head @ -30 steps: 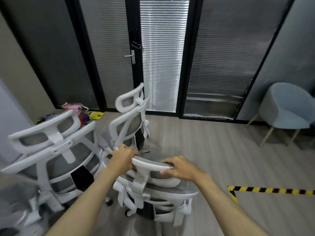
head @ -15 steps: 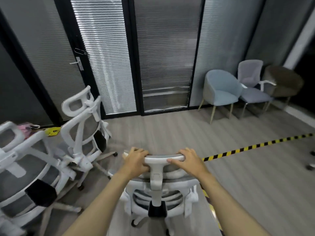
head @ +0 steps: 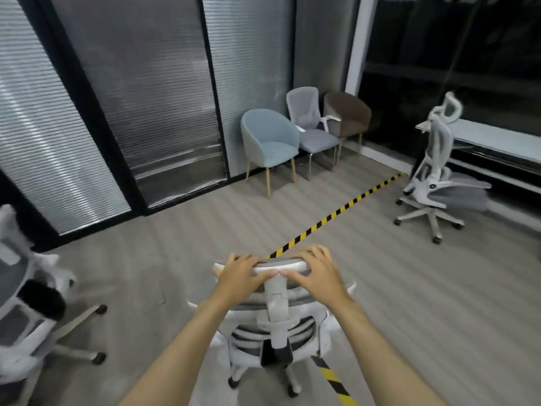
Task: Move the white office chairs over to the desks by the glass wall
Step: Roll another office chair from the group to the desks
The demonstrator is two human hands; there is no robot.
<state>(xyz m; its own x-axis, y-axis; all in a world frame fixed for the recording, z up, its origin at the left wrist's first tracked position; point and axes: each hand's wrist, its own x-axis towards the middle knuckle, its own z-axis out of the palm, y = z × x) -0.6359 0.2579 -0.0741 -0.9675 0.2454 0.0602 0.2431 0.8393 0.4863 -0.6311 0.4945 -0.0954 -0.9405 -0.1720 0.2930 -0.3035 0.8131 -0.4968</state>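
- Progress, as I judge it: one white mesh-backed office chair with a headrest (head: pixel 437 159) already stands on its castors at the long white desk (head: pixel 497 136) that runs along the dark glass wall (head: pixel 439 54), far ahead and to the right of the grip. That one looks delivered.
- A second white office chair with a grey mesh back (head: pixel 275 326) is in transit, directly under and below the grip, on the grey wood-look floor (head: pixel 175 259), straddling the yellow-and-black striped floor tape (head: pixel 336 215).
- At least one more white swivel chair with a black lumbar pad (head: pixel 32 303) waits well to the left of the grip, partly cut off by the frame edge, so there is more to move.
- Grip: the left hand (head: pixel 238 273) and the right hand (head: pixel 317 272) both wrap the top bar of the chair's grey-padded headrest (head: pixel 278 263), fingers curled over its far edge, one hand either side of the white centre post.
- Orientation: the gripped chair's back faces the person and its seat faces away, toward the tape and roughly the desk side. Its long axis runs upright, from castors to headrest.
- What is left for this chair is to roll it forward and rightward to the desk.
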